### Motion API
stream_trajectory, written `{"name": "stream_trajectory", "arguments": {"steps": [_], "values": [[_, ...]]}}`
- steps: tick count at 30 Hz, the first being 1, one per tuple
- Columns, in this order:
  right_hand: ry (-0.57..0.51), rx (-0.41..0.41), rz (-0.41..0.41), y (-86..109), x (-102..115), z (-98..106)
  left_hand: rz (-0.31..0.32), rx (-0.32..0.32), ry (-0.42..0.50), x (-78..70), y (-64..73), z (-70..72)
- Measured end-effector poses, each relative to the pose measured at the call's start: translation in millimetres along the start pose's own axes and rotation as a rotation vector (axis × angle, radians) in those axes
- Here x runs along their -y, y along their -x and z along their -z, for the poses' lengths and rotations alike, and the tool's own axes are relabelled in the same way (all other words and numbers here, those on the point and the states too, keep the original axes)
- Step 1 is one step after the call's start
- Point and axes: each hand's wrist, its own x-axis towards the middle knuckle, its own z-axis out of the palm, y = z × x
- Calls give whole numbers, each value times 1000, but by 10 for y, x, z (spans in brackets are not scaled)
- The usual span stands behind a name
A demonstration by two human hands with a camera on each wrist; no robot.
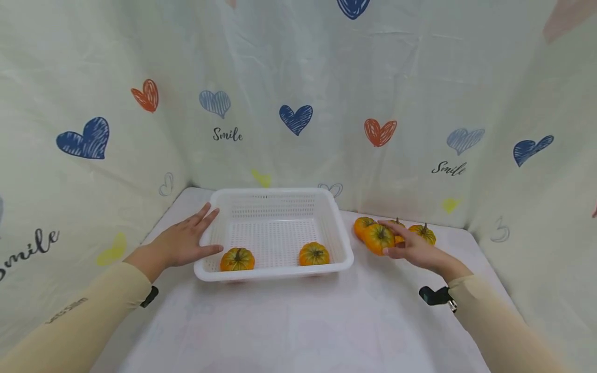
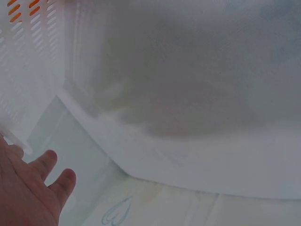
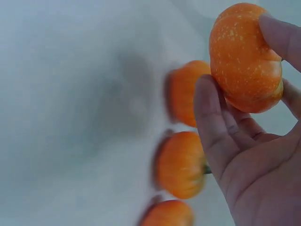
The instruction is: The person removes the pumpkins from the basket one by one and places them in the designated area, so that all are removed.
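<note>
Above the table on the right, my right hand grips a small orange pumpkin between thumb and fingers. In the right wrist view this pumpkin is off the table, its speckled underside showing. Behind it several more pumpkins sit in a row. At the left end of a white plastic basket, my left hand rests with fingers spread along the rim. Two pumpkins lie inside the basket near its front wall, one pumpkin at the left and one pumpkin at the right.
The basket stands on a white-covered table. A pale curtain printed with hearts and "Smile" hangs behind the table and along both sides. The row of pumpkins lies close to the table's back edge.
</note>
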Motion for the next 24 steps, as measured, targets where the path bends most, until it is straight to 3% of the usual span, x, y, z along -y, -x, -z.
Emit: {"name": "stream_trajectory", "arguments": {"steps": [8,14,24], "values": [[-53,8,-43,-61,-392,-332,-7,7,-1,-9,3,10],[-20,-19,-40,-85,-446,-476,1,9,7,6,32,-5],[-72,-51,-57,-90,-519,-535,1,6,10,14,-4,-19]]}}
